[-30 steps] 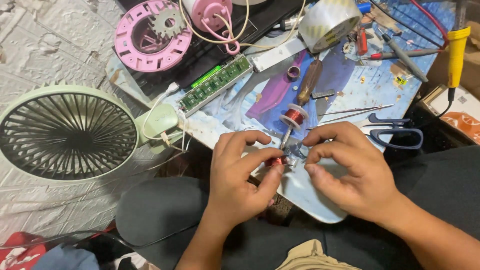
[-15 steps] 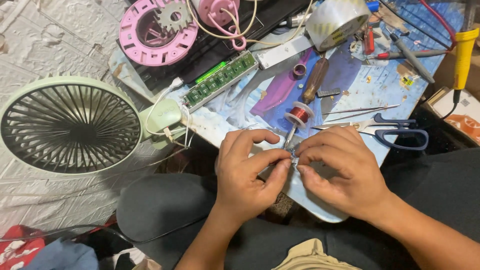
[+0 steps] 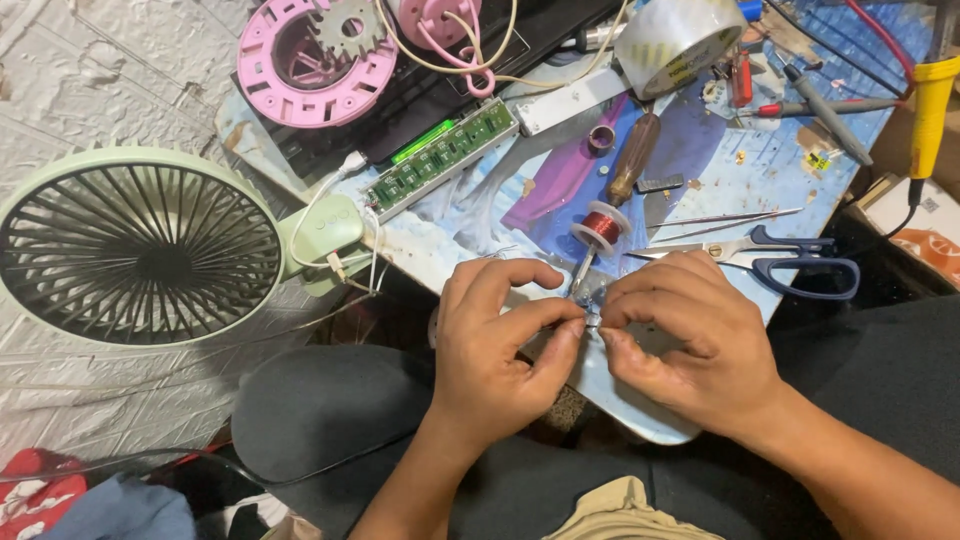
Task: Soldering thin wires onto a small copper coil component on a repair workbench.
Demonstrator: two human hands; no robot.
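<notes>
Just below the middle of the frame the fingertips of both hands meet: the left hand (image 3: pixel 500 350) has thumb and forefinger pinched together on a tiny metal part (image 3: pixel 590 318), and the right hand (image 3: pixel 690 345) pinches the same part from the other side, so the two sets of fingertips nearly touch; the part is too small and too covered to make out. Both hands hover over the near edge of a work board (image 3: pixel 470 225) with a blue and purple picture on it, which rests across the person's lap. Just above the fingers lies a screwdriver (image 3: pixel 625 175) with a brown handle, a small spool of red wire (image 3: pixel 601 226) around its shaft. To the right of it lie tweezers (image 3: pixel 730 218) and blue-handled scissors (image 3: pixel 790 262). Further up, a green circuit strip (image 3: pixel 445 155) lies slantwise, and a roll of clear tape (image 3: pixel 680 40) stands at the top edge. A pink round housing (image 3: pixel 315 60) sits in the upper left, and a pale green fan (image 3: pixel 135 245) fills the left side. A yellow-handled tool (image 3: pixel 932 110) hangs at the upper right.
</notes>
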